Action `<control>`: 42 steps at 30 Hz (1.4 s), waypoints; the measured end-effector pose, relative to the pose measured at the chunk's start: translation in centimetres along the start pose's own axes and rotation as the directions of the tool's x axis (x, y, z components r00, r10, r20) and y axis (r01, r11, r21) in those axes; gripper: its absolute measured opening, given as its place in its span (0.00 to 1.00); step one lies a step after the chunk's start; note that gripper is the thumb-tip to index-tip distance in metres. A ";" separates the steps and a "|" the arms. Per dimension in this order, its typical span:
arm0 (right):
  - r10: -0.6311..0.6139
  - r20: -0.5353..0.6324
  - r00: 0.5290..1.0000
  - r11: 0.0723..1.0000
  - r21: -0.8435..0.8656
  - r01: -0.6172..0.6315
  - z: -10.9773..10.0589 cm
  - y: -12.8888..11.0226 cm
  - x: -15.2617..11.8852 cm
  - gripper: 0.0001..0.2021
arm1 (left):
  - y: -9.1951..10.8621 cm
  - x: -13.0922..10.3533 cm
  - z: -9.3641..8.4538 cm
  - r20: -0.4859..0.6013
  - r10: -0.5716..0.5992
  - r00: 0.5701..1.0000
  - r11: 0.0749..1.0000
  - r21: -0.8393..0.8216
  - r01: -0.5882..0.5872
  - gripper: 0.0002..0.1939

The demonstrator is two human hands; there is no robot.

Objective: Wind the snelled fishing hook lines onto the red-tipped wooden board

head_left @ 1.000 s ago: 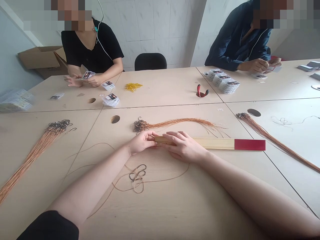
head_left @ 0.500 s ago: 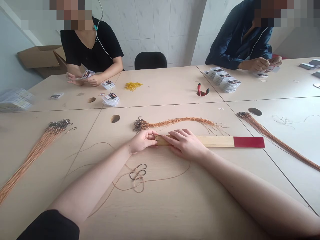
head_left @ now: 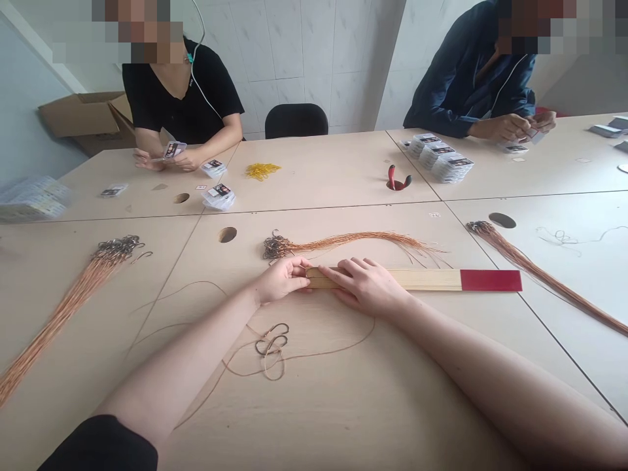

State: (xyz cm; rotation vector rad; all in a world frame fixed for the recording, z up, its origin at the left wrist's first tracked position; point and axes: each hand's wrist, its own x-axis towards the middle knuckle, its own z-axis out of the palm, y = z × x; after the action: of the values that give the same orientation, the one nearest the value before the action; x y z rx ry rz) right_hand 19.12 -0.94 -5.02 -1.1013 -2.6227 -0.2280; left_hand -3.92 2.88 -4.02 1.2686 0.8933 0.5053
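Left hand [head_left: 282, 281], near centre frame, pinches narrowly at the left end of the pale strip [head_left: 429, 280]; the right hand [head_left: 373, 288] lies over it, grip underneath hidden. The strip runs level right of centre, ending in red. Light, even pressure close to the pinched end would likely keep it steady and the fine cord there from slipping. Left to right beyond: the cardboard box [head_left: 81, 118] at upper left stands open, contents unseen; clear packs [head_left: 449, 163] at upper right hold dark-printed inserts.
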 end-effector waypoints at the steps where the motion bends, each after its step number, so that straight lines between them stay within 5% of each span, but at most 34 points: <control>1: -0.004 0.000 1.000 1.000 -0.005 0.004 0.0 0.0 0.0 0.23 | 0.0 0.0 0.0 -0.005 -0.006 1.000 1.000 0.000 0.006 0.13; 11: -0.023 -0.029 0.999 1.000 -0.002 0.023 0.2 0.1 0.0 0.22 | -0.2 0.0 -0.2 0.018 -0.007 1.000 0.999 0.039 0.006 0.19; 29: -0.013 -0.008 1.000 0.999 0.038 0.014 0.0 0.0 0.1 0.21 | -0.9 0.1 0.5 -0.065 0.122 0.990 0.937 0.337 -0.093 0.14; 42: -0.030 0.001 1.000 0.999 0.032 0.030 0.0 -0.1 0.1 0.21 | -0.7 0.2 0.8 -0.054 0.111 0.992 0.947 0.309 -0.089 0.10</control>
State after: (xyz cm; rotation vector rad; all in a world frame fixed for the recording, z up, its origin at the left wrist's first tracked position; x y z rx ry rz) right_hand 19.02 -0.92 -4.98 -1.0522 -2.6368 -0.1904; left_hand -3.32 2.38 -4.73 1.5934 0.9976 0.5072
